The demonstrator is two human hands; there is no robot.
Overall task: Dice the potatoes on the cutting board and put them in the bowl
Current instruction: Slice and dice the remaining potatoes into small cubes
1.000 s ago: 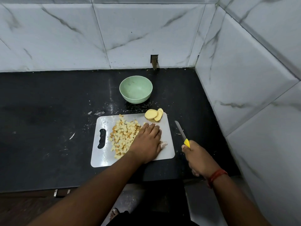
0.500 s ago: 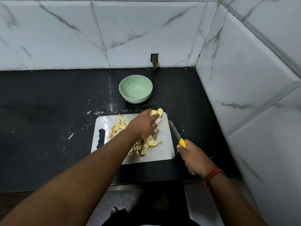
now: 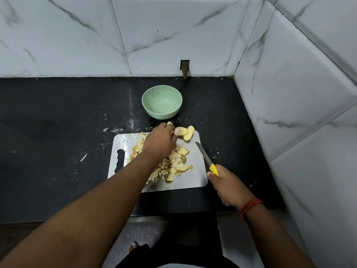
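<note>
A white cutting board (image 3: 195, 176) lies on the black counter with a heap of diced potato (image 3: 172, 165) across its middle. Several potato slices (image 3: 184, 132) lie at the board's far right corner. My left hand (image 3: 160, 141) reaches over the dice and its fingers pinch the nearest slice. My right hand (image 3: 227, 182) grips the yellow handle of a knife (image 3: 205, 158) at the board's right edge, blade pointing away from me over the board. The green bowl (image 3: 162, 102) stands empty just behind the board.
The black counter (image 3: 58, 132) carries scattered crumbs and wet marks. Marble-tiled walls close the back and the right side (image 3: 289, 113). The counter's front edge runs just below the board.
My left hand left the diced heap, moved to the far right corner and took hold of the slices. The knife hand shifted left, toward the board.
</note>
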